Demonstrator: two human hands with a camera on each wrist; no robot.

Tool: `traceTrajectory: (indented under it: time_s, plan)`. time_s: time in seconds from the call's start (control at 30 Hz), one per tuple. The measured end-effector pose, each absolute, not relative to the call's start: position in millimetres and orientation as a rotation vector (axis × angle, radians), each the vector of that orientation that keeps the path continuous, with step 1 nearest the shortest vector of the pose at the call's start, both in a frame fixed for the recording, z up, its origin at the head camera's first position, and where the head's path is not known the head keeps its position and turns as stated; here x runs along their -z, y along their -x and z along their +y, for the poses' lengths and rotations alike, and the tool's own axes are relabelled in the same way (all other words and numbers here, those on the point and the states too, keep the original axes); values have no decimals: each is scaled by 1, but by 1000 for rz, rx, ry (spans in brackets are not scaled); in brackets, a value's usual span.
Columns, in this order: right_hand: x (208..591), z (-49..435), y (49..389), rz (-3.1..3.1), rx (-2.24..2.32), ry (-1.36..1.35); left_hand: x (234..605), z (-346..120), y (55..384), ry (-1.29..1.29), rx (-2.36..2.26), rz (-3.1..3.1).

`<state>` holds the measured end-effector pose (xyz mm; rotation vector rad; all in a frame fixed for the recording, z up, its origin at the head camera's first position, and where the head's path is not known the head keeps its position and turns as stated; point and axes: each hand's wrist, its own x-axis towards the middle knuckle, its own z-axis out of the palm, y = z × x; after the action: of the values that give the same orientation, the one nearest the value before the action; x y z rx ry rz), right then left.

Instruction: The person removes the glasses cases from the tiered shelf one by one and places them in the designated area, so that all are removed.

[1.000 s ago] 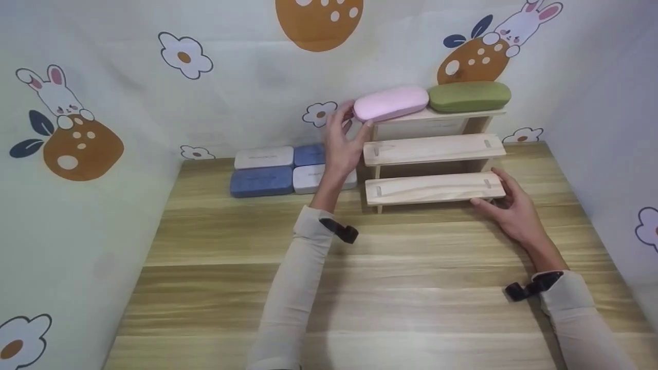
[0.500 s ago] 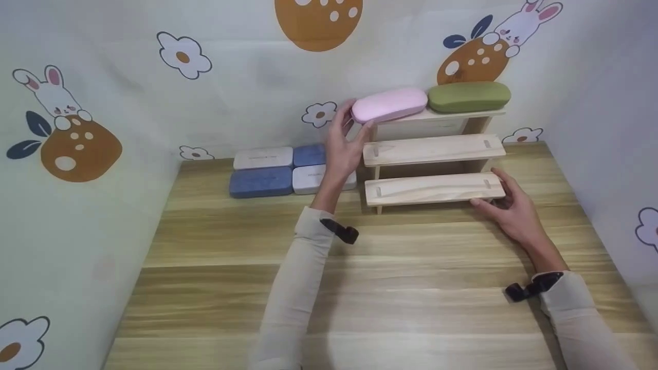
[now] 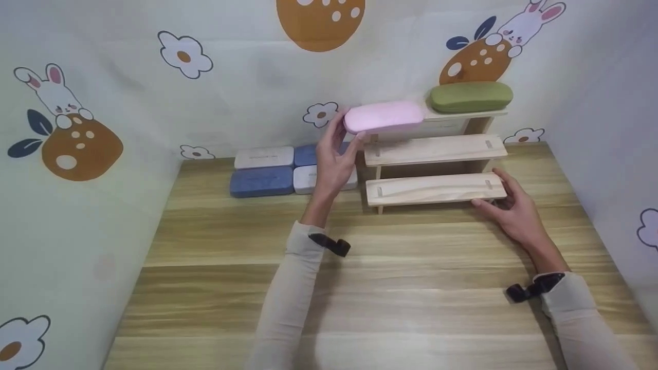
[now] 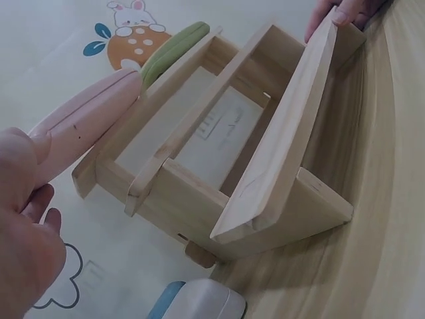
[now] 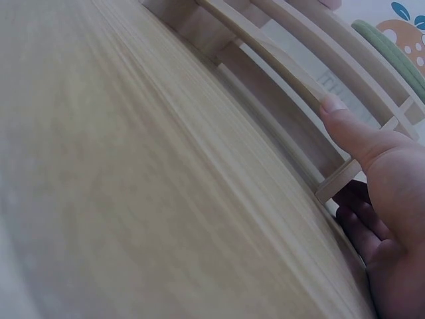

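My left hand (image 3: 334, 162) holds a pink glasses case (image 3: 385, 117) by its left end, thumb at the front and fingers behind. In the head view the case overlaps the left part of the top tier of a three-tier wooden shelf (image 3: 437, 189). A green glasses case (image 3: 471, 96) lies on the right half of that tier, with a small gap between the two cases. My right hand (image 3: 516, 218) grips the right end of the lowest tier; in the right wrist view its thumb (image 5: 335, 109) lies along the board's front edge and its fingers are behind the support.
Left of the shelf, blue cases (image 3: 261, 181) and light grey cases (image 3: 263, 157) lie in two rows on the wooden table (image 3: 401, 288), partly hidden by my left hand. Printed walls (image 3: 247, 92) enclose the table at the back and both sides.
My left hand has drawn the pink glasses case toward me and slightly left, opening a gap beside the green one. My right hand keeps its place on the shelf.
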<state>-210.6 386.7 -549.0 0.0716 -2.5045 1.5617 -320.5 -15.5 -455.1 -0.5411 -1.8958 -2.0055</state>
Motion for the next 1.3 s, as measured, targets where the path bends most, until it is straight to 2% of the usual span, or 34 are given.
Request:
traceTrajectory:
  time_s: [0.77,1.3]
  plan:
    - [550,386,211,-2486,-1586,-61,479,-61,282,527,2360,-1680]
    - [550,385,211,-2466,-1611,-68,498,-107,270,483,2267,-1808]
